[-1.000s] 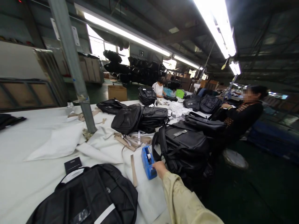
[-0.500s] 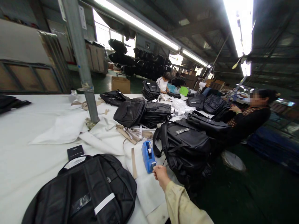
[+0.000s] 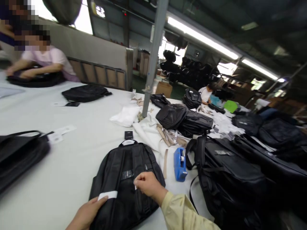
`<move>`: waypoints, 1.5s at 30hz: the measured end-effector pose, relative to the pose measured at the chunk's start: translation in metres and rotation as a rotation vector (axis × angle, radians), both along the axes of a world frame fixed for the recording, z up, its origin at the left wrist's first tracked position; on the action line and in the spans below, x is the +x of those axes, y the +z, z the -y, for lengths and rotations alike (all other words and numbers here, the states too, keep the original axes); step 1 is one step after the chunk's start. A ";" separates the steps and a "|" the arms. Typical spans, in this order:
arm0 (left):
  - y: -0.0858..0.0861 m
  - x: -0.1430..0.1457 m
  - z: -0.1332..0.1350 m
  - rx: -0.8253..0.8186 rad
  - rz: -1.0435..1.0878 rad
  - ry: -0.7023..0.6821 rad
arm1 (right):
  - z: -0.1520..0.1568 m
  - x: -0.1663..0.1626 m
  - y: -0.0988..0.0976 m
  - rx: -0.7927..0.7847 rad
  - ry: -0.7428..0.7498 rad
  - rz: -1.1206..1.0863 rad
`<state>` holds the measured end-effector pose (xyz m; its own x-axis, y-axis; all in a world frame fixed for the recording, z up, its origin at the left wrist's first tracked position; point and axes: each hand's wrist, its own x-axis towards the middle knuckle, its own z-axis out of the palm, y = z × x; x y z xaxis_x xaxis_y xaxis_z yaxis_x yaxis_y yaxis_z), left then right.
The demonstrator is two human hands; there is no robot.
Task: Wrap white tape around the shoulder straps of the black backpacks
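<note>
A black backpack lies on the white-covered table with its shoulder straps facing up. At its lower left, my left hand has its thumb pressed on a white strip across the left strap; its other fingers are mostly hidden. My right hand is above the right strap, thumb and fingertips pinched together. Whatever it holds is too small to make out; a bit of white shows just below the fingertips. A blue tape dispenser stands right of the backpack. Beyond the top handle lies a small black card.
More black backpacks are piled on the right, others farther back. Tan strips lie near a metal post. At far left, a person handles a black bag; another person sits at the back.
My right hand has left the tape dispenser and moved left over the backpack. My left hand has come into view on the white strip. The view has swung left.
</note>
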<state>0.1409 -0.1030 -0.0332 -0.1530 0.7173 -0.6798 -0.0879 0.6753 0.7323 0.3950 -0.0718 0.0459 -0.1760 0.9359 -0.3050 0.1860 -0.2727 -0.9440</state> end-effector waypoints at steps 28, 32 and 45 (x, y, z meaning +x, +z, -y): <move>0.018 0.011 0.017 0.088 0.116 0.055 | 0.015 -0.080 -0.013 -0.153 0.428 0.050; 0.010 0.011 0.017 0.087 0.151 0.063 | 0.040 -0.085 -0.011 0.115 0.575 0.525; 0.002 0.005 0.016 0.011 0.283 0.072 | 0.064 -0.074 -0.019 0.415 0.787 1.186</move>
<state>0.1457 -0.1186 -0.0313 -0.0092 0.7187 -0.6953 -0.3373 0.6523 0.6788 0.3208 -0.1362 0.0274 -0.5121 0.7746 -0.3710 0.8539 0.5057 -0.1227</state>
